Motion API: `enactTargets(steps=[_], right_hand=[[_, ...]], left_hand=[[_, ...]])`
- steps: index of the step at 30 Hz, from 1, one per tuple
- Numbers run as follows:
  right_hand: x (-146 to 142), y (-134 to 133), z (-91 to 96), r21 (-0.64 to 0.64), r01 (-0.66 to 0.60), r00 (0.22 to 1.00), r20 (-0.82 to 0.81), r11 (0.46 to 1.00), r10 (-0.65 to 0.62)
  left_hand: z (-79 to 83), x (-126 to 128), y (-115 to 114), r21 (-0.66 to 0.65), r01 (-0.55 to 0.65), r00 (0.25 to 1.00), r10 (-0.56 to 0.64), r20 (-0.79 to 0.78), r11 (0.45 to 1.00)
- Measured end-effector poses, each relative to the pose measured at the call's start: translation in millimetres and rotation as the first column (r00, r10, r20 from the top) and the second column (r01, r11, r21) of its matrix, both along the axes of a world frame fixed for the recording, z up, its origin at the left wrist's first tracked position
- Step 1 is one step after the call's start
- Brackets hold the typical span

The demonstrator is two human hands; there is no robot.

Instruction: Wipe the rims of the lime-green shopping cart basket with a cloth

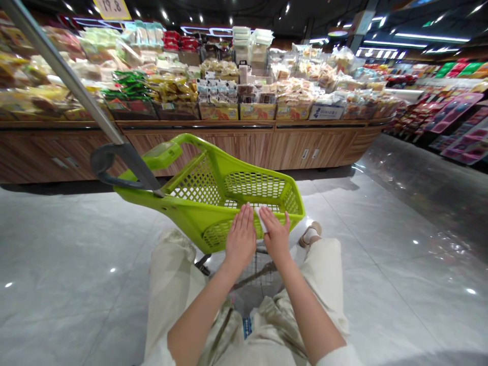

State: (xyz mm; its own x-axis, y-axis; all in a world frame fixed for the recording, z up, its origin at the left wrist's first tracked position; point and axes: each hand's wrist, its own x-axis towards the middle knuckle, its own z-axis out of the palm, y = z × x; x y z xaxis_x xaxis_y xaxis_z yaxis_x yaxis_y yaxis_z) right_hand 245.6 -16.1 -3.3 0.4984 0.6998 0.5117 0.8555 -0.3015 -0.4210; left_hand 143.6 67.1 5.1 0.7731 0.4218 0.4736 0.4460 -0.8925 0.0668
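Note:
A lime-green plastic shopping basket [213, 203] on wheels stands on the floor just in front of my knees. My left hand [241, 239] lies flat on its near rim, fingers stretched out and together, holding nothing. My right hand [277, 236] rests on the same rim beside it. It presses a small white piece [262, 217], perhaps a wipe or paper, under its fingers. The basket's grey pull handle [114, 162] rises on a metal pole [61, 68] toward the upper left. What is inside the basket I cannot make out.
A long wooden display counter [244, 142] piled with packaged snacks and baked goods [229, 86] runs across the back. More shelves of goods [450, 122] line the right side. Glossy grey floor tiles [400, 229] spread all around. My light trousers [171, 284] fill the bottom.

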Motion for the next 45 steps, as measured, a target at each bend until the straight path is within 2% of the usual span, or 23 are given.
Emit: enactTargets(steps=[3, 5, 8, 10, 12, 14, 16, 18, 20, 23, 25, 27, 29, 33, 35, 37, 39, 42, 45], right_hand=[[41, -38, -20.4, 0.034, 0.156, 0.987, -0.031, 0.987, -0.155], [63, -56, -33.1, 0.082, 0.312, 0.947, -0.101, 0.946, -0.304], [66, -53, -38.9, 0.136, 0.463, 0.880, -0.186, 0.876, -0.436], [47, -31, -31.7, 0.146, 0.429, 0.899, -0.168, 0.891, -0.405], [20, -3, -18.7, 0.132, 0.281, 0.957, -0.106, 0.950, -0.269], [-3, 17, -5.7, 0.103, 0.120, 0.992, -0.061, 0.987, -0.114], [-10, 21, 1.8, 0.069, 0.011, 1.000, -0.029, 0.998, -0.009], [1, 8, 0.2, 0.037, -0.033, 0.999, 0.000, 0.999, 0.033], [26, -16, -9.9, 0.029, -0.004, 1.000, 0.009, 1.000, 0.003], [66, -51, -30.0, 0.083, 0.194, 0.980, -0.053, 0.978, -0.190], [79, -60, -37.4, 0.110, 0.339, 0.938, -0.109, 0.934, -0.328], [72, -52, -35.6, 0.113, 0.422, 0.904, -0.128, 0.900, -0.408], [49, -29, -26.0, 0.102, 0.400, 0.915, -0.099, 0.911, -0.391], [-7, 14, -1.0, 0.031, 0.127, 0.992, -0.017, 0.991, -0.127], [-14, 16, 5.0, -0.012, 0.022, 1.000, 0.007, 1.000, -0.022], [-1, 1, 2.5, -0.046, -0.027, 0.999, 0.027, 0.999, 0.028], [28, -24, -8.2, -0.050, 0.000, 1.000, 0.031, 0.999, 0.002], [73, -61, -29.7, 0.010, 0.186, 0.982, -0.014, 0.983, -0.186], [84, -68, -39.4, 0.051, 0.369, 0.928, -0.069, 0.928, -0.366]], left_hand=[[-1.2, -1, 1, -0.013, 0.004, 1.000, -0.004, 0.000, 1.000], [-2.4, 0, 1, -0.018, 0.002, 1.000, -0.002, -0.004, 1.000], [-3.6, 3, -2, -0.023, -0.002, 1.000, 0.002, -0.004, 1.000], [-3.4, 5, -4, -0.028, -0.007, 1.000, 0.007, -0.002, 1.000], [-2.7, 7, -5, -0.032, -0.012, 1.000, 0.012, -0.003, 0.999], [-2.0, 6, -4, -0.033, -0.008, 1.000, 0.008, -0.012, 0.999], [-1.6, 4, -3, -0.024, 0.000, 1.000, -0.001, -0.013, 1.000], [-1.3, 2, -1, -0.014, 0.009, 1.000, -0.009, -0.007, 1.000], [-1.2, 0, 0, -0.013, 0.013, 1.000, -0.013, 0.000, 1.000], [-1.7, 0, 1, -0.022, 0.018, 1.000, -0.018, 0.007, 1.000], [-2.2, 1, -1, -0.029, 0.022, 1.000, -0.022, 0.013, 0.999], [-2.2, 4, -3, -0.039, 0.017, 1.000, -0.016, 0.021, 0.999], [-1.4, 6, -5, -0.053, -0.002, 1.000, 0.003, 0.021, 0.999], [1.2, 4, -6, -0.056, -0.023, 1.000, 0.022, -0.018, 0.998], [1.5, 2, -4, -0.047, -0.015, 1.000, 0.014, -0.023, 0.999], [1.0, -1, -2, -0.041, -0.003, 1.000, 0.003, -0.010, 0.999], [-0.1, -2, 0, -0.040, 0.007, 1.000, -0.006, 0.010, 0.999], [-1.8, -1, 0, -0.048, 0.018, 0.999, -0.017, 0.030, 0.999], [-2.3, 1, -3, -0.057, 0.027, 0.999, -0.025, 0.047, 0.998]])
